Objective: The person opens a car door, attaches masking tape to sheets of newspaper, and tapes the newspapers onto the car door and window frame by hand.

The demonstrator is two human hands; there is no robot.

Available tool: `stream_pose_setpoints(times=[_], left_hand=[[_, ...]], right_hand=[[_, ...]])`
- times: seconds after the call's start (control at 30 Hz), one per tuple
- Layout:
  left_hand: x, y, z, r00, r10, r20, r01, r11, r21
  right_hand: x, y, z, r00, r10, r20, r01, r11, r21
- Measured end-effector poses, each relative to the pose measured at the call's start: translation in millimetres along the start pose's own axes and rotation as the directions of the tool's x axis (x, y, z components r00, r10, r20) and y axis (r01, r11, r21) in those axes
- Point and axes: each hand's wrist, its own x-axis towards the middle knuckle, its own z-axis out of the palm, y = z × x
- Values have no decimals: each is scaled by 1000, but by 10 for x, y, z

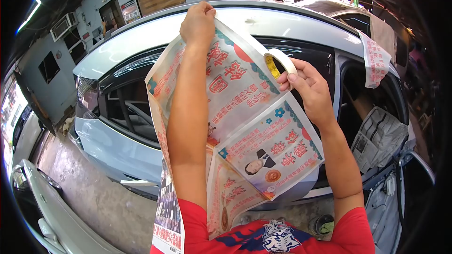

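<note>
My left hand [197,24] is raised to the roof edge of a light silver-blue car [165,24], its fingers closed on the top edge of a newspaper sheet [261,99]. The sheet, printed with red characters and a small portrait, hangs creased and tilted in front of the side windows. More of the paper drapes behind and beside my left forearm. To the right, my right hand [308,87] grips a roll of masking tape [285,61], cream outside with a yellow inner core. The roll is close to the paper's right edge; whether a strip runs from it I cannot tell.
Another newspaper piece [375,61] hangs at the car's roof on the right. Crumpled newspaper [379,136] lies in the open door area. A second car [56,211] stands at lower left. A dark bucket [322,225] sits on the floor. A person [112,24] is in the background.
</note>
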Motion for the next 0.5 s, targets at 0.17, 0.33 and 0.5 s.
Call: stream_pose_setpoints(times=[0.17, 0.33, 0.5], left_hand=[[-33, 16, 15, 999, 3, -41, -3, 1000, 18], [-20, 51, -51, 989, -121, -81, 119, 993, -24], [-113, 44, 63, 993, 91, -80, -83, 991, 101]], right_hand=[[27, 38, 12, 1000, 21, 17, -20, 998, -58], [4, 60, 27, 1000, 16, -17, -18, 995, -98], [0, -62, 31, 1000, 12, -5, -13, 992, -122]])
